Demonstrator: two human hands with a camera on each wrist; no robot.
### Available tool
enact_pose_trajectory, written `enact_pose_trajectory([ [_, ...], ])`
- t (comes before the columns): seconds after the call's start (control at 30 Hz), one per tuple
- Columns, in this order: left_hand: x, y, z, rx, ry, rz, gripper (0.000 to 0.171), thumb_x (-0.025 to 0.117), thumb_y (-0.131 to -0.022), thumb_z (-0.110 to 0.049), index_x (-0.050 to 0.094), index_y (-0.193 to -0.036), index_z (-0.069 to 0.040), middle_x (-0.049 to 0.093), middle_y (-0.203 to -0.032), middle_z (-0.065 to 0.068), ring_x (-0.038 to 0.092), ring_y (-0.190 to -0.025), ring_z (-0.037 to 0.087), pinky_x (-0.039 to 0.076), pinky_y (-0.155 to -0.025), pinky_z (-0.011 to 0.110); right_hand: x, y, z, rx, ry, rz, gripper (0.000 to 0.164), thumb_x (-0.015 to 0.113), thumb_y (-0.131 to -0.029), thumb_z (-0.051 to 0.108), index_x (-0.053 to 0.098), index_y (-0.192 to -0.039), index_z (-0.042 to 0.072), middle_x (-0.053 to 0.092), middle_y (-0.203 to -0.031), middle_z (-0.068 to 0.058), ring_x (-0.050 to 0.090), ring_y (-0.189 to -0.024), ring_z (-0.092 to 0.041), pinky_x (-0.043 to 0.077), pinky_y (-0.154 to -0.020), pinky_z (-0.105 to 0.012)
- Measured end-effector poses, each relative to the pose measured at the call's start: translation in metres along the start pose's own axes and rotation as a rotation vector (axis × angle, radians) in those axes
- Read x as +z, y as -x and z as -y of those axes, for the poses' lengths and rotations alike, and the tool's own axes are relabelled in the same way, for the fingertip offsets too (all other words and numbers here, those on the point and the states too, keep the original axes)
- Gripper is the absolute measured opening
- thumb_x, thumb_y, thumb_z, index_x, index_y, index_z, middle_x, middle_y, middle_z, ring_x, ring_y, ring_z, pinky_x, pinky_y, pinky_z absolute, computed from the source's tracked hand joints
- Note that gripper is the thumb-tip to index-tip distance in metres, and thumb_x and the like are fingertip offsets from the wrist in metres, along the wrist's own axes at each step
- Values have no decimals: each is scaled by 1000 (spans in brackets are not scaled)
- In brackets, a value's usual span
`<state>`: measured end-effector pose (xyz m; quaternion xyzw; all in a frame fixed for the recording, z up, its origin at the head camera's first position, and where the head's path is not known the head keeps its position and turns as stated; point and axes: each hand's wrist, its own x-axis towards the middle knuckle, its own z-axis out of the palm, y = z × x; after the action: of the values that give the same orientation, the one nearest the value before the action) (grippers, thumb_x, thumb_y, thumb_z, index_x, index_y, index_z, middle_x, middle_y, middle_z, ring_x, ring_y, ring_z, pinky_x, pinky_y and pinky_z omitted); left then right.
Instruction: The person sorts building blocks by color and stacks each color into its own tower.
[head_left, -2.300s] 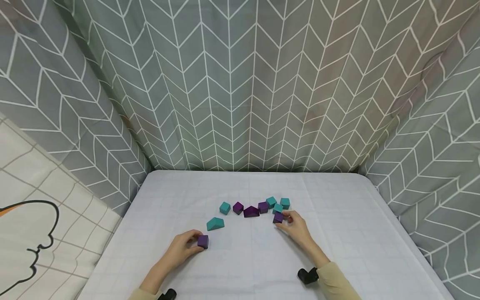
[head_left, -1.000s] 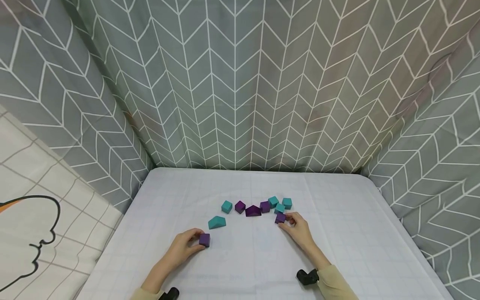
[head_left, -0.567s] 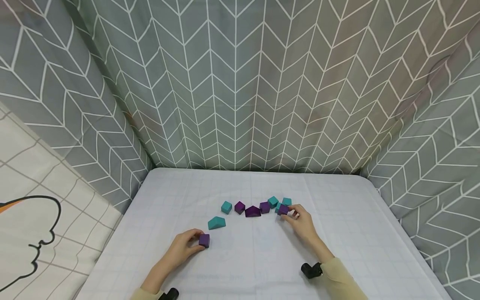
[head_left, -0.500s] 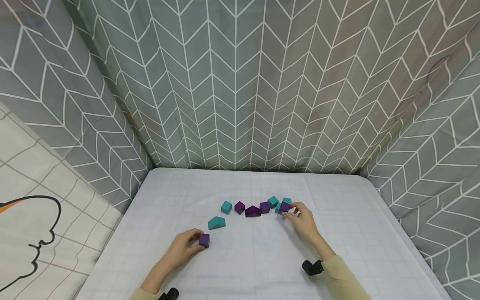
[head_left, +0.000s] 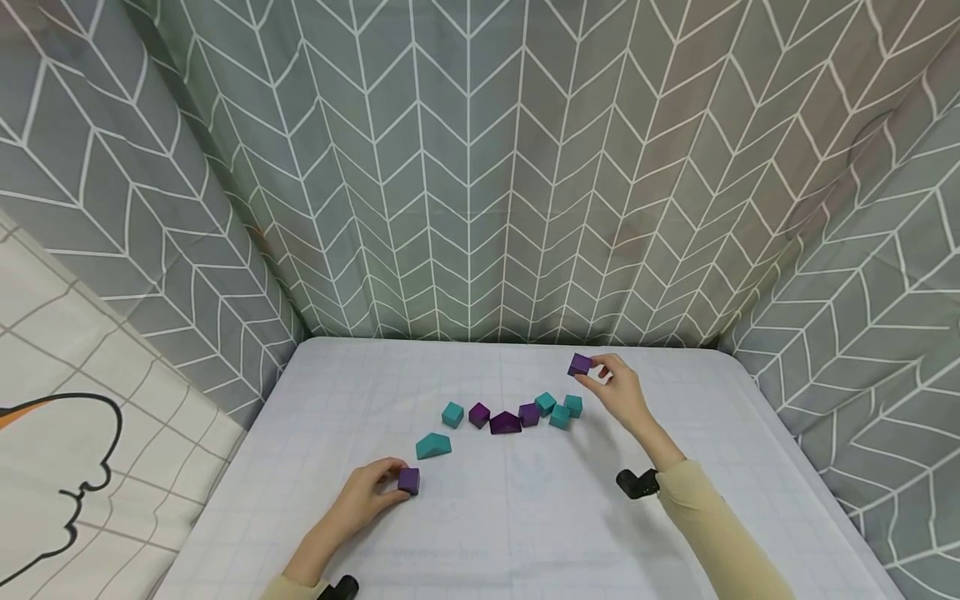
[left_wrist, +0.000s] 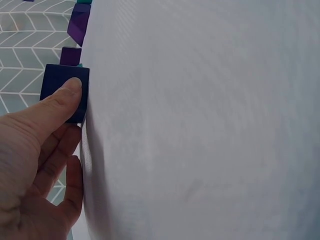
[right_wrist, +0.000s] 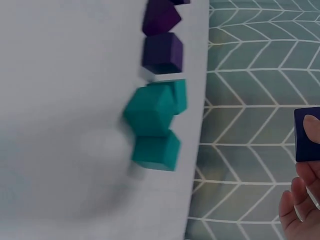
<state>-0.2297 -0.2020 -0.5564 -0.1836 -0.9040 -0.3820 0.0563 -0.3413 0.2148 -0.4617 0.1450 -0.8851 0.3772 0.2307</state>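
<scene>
My left hand (head_left: 366,498) pinches a purple cube (head_left: 408,481) low at the table's left; in the left wrist view the thumb lies over the cube (left_wrist: 56,80). Lifted off the cloth near the far right, another purple cube (head_left: 580,364) is pinched by my right hand (head_left: 621,396). Below it on the table sit three teal cubes, the front one (head_left: 559,417) among them. A purple cube (head_left: 528,414), a wide purple wedge block (head_left: 506,423) and another purple block (head_left: 479,415) continue the curved row leftward. Then come a teal cube (head_left: 452,415) and a teal wedge block (head_left: 433,447).
White cloth covers the table (head_left: 510,517). A grey chevron curtain (head_left: 480,208) hangs behind its far edge and along both sides. Black wrist-worn devices, one by the right sleeve (head_left: 637,483), stick out from both wrists.
My right hand has carried its purple cube up and away from beside the teal cubes, toward the far edge. The left hand keeps its cube in place; the row of blocks looks the same.
</scene>
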Motion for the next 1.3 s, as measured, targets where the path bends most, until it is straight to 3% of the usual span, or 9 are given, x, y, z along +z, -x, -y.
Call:
enact_pose_trajectory([
  [0.3, 1, -1, 0, -35, 11, 29, 34, 74, -71, -24, 59, -101, -18, 61, -93, -9, 56, -88, 8, 48, -77, 28, -13, -34, 28, -76, 18, 27, 33, 72, -75, 20, 61, -99, 1, 57, -89, -10, 49, -75, -25, 41, -60, -30],
  [0.57, -1, -1, -1, -31, 23, 26, 34, 74, -71, -21, 59, -101, -18, 61, -94, -8, 56, -89, 9, 48, -78, 29, 1, -44, 61, -131, -31, 75, 33, 71, -75, 21, 61, -102, 4, 57, -90, -8, 48, -73, -18, 41, -60, -28],
  [0.97, 0, -4, -1, 8, 9, 8, 34, 74, -71, -23, 59, -101, -16, 61, -93, -8, 57, -87, 9, 48, -76, 30, 56, -15, 91, -282, -99, 121, 30, 72, -74, 15, 60, -98, 3, 58, -91, -6, 50, -71, -21, 43, -57, -28],
  [1.3, -1, -1, -1, -9, 10, 27, 33, 73, -72, -26, 59, -100, -16, 61, -94, -6, 56, -87, 11, 48, -77, 31, 97, 25, 95, -179, -167, 253, 30, 72, -74, 19, 60, -98, 6, 57, -92, -1, 52, -74, -20, 45, -58, -25],
])
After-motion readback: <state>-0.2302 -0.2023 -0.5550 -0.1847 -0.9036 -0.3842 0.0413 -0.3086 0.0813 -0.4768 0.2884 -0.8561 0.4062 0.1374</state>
